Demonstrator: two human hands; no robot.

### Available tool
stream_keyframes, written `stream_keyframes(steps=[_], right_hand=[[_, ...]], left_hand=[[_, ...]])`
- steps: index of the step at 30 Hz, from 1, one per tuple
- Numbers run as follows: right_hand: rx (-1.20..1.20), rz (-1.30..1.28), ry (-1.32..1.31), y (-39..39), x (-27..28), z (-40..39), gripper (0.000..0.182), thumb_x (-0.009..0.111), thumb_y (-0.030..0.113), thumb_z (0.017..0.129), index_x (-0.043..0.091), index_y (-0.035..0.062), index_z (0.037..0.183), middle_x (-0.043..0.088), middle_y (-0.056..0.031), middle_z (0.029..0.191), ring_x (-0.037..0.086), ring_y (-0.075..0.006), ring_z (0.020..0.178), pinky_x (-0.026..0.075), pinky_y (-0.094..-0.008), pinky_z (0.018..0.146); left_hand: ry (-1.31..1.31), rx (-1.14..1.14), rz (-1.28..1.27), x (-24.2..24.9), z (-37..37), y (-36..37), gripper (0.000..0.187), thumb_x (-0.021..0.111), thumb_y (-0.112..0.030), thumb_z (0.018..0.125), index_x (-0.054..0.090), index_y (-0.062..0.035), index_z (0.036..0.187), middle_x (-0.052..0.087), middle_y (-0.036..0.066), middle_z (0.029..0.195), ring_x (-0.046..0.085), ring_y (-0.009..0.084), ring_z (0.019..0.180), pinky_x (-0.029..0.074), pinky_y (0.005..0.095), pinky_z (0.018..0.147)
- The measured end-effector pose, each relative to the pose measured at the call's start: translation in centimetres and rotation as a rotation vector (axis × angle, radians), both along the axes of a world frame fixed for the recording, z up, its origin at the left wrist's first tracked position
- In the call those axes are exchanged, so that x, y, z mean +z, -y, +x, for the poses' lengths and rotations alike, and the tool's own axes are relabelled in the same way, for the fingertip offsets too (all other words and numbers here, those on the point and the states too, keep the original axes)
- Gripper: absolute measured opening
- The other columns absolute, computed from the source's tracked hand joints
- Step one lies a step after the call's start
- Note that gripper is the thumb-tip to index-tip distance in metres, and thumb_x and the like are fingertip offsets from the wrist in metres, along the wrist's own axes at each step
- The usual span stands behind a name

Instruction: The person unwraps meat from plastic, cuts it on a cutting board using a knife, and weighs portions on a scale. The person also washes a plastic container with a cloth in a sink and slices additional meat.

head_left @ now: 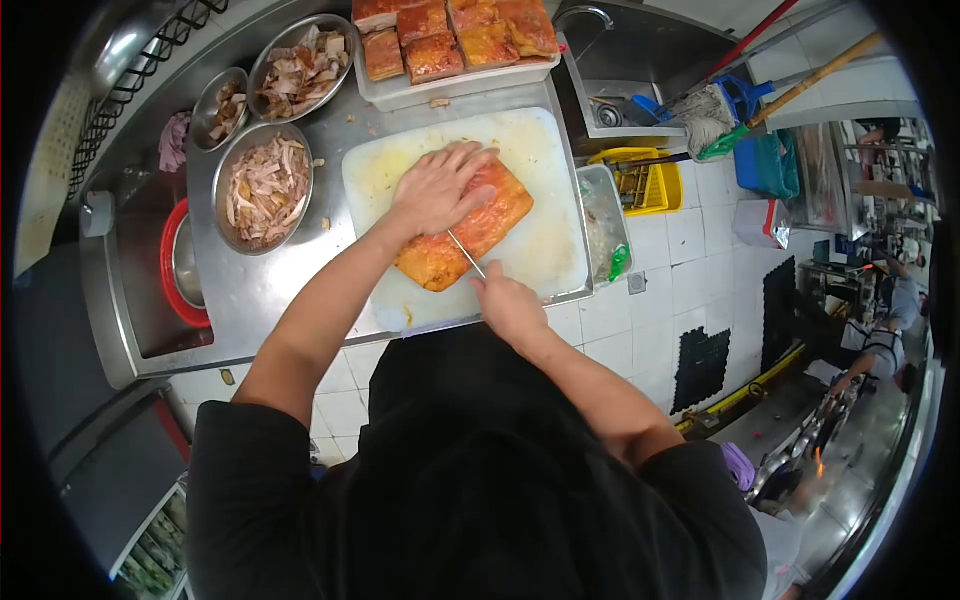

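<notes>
A browned slab of roasted meat (pixel 508 212) lies at a slant on a white cutting board (pixel 550 250). My left hand (pixel 440 190) rests on the slab's upper left part, palm down with its fingers spread. Below it, my right hand (pixel 508 305) is wrapped round the handle of a knife (pixel 468 254). The thin blade points up and left, its far end against the meat near the middle of the slab. How deep the blade sits cannot be made out.
Meat pieces fill several metal bowls (pixel 222 205) at the left. Behind the board stands a white tray (pixel 460 87) of roasted slabs. A sink (pixel 625 85), mops (pixel 708 115) and a yellow basket (pixel 668 190) are at the right. People (pixel 882 345) stand far right.
</notes>
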State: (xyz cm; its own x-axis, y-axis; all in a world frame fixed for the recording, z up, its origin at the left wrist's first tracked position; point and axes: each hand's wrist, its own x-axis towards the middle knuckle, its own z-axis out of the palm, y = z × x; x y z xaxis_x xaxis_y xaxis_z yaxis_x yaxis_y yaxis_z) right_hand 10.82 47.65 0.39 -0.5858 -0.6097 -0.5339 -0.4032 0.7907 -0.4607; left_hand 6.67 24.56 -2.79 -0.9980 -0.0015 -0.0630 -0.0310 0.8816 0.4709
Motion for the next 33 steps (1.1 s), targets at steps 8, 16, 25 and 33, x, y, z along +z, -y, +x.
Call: stream_keyframes(steps=[8, 16, 25, 33], right_hand=[[0.056, -0.118, -0.037, -0.9, -2.6, -0.9, 0.036, 0.057, 0.028, 0.104, 0.048, -0.0044, 0.114, 0.071, -0.0295, 0.084, 0.071, -0.0502, 0.081, 0.056, -0.0598, 0.076], [-0.036, -0.307, -0.128, -1.5, 4.4, 1.2, 0.018, 0.055, 0.015, 0.102, 0.051, -0.0009, 0.109, 0.068, -0.0303, 0.083, 0.068, -0.0499, 0.078, 0.054, -0.0582, 0.068], [-0.114, -0.601, -0.139, -2.1, 4.6, 0.6, 0.008, 0.055, 0.001, 0.100, 0.049, -0.0020, 0.098, 0.063, -0.0321, 0.076, 0.063, -0.0541, 0.076, 0.048, -0.0572, 0.065], [-0.245, -0.522, -0.064, -2.8, 4.7, -0.2, 0.011, 0.055, 0.005, 0.099, 0.051, -0.0015, 0.107, 0.066, -0.0308, 0.077, 0.066, -0.0534, 0.075, 0.050, -0.0565, 0.064]], left_hand=[[-0.353, 0.289, 0.336, 1.1, 2.4, 2.0, 0.044, 0.057, -0.035, 0.103, 0.054, -0.0099, 0.139, 0.055, 0.017, 0.140, 0.055, 0.0367, 0.129, 0.044, 0.0460, 0.109], [-0.162, 0.289, 0.305, 1.4, 16.2, 1.9, 0.041, 0.080, -0.023, 0.087, 0.063, -0.0072, 0.121, 0.058, 0.012, 0.134, 0.055, 0.0329, 0.127, 0.046, 0.0447, 0.106], [0.009, -0.198, -0.161, 3.8, 12.6, 0.0, 0.085, 0.094, -0.035, 0.066, 0.056, -0.0180, 0.141, 0.048, 0.009, 0.153, 0.040, 0.0302, 0.146, 0.037, 0.0485, 0.116], [0.040, -0.185, -0.219, 5.0, 11.8, -0.3, 0.095, 0.096, -0.039, 0.063, 0.052, -0.0208, 0.145, 0.049, 0.004, 0.148, 0.044, 0.0281, 0.141, 0.041, 0.0464, 0.108]])
